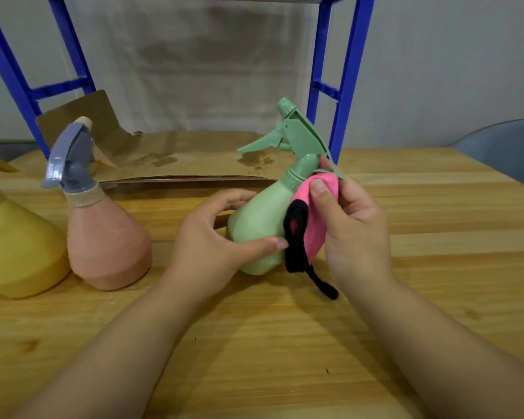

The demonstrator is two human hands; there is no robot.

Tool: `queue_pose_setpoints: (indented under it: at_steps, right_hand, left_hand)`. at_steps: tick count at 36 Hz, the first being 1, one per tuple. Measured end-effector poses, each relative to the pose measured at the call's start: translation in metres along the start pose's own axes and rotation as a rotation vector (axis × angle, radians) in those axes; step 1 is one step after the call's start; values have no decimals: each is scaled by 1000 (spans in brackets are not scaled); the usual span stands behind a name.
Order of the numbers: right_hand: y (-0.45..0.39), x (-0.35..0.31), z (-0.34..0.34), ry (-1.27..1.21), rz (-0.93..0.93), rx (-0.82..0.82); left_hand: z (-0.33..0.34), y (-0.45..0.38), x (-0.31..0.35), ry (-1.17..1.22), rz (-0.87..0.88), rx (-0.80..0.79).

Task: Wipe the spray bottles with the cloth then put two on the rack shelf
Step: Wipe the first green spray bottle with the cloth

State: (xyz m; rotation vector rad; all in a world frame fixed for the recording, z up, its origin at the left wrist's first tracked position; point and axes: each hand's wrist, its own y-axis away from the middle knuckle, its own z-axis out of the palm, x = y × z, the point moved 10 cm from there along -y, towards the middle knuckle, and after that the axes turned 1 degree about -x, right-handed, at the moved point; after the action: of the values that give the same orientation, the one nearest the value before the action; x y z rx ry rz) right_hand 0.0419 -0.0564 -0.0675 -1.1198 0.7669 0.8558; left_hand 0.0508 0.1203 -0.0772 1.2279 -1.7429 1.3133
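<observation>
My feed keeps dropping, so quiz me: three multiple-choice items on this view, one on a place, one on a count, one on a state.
1. Where is the pink cloth?
A. Pressed against the green spray bottle
B. Lying flat on the wooden table
C. Draped over the blue rack

2. How many spray bottles show?
A. One
B. Three
C. Five

3. What is the left hand doing?
A. Resting flat on the table
B. Gripping the green bottle's body
C. Pulling the trigger

Answers:
1 A: the right hand pinches the cloth against the bottle's neck and side.
2 B: green, plus the pink spray bottle and the yellow spray bottle at left on the table.
3 B: its thumb and fingers curl round the lower body.
</observation>
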Motion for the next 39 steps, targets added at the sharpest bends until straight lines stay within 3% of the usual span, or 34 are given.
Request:
queue_pose_setpoints:
  at_steps: [5, 13, 16, 20, 29, 34, 37, 39]
  right_hand:
    - [-1, 4, -12, -106, 73, 160]
    - [-7, -9, -32, -80, -33, 276]
    - [-12, -21, -29, 20, -81, 211]
    - [-15, -17, -7, 338, -76, -7]
    - [-17, -26, -9, 562, -139, -85]
    - [-20, -21, -16, 415, -49, -92]
    - [-24, -13, -21, 175, 62, -48]
    - [-28, -12, -26, 168, 68, 4]
  left_hand:
    - [-2, -4, 7, -94, 48, 90]
    - [-8, -7, -6, -54, -37, 106]
    - [-7, -6, -5, -79, -25, 98]
    - [-3, -3, 2, -146, 34, 78]
    - [-5, -1, -2, -151, 23, 29]
    - [-4, -2, -10, -53, -52, -5]
    - [2, -3, -18, 56, -124, -56]
    - [8, -4, -25, 131, -176, -88]
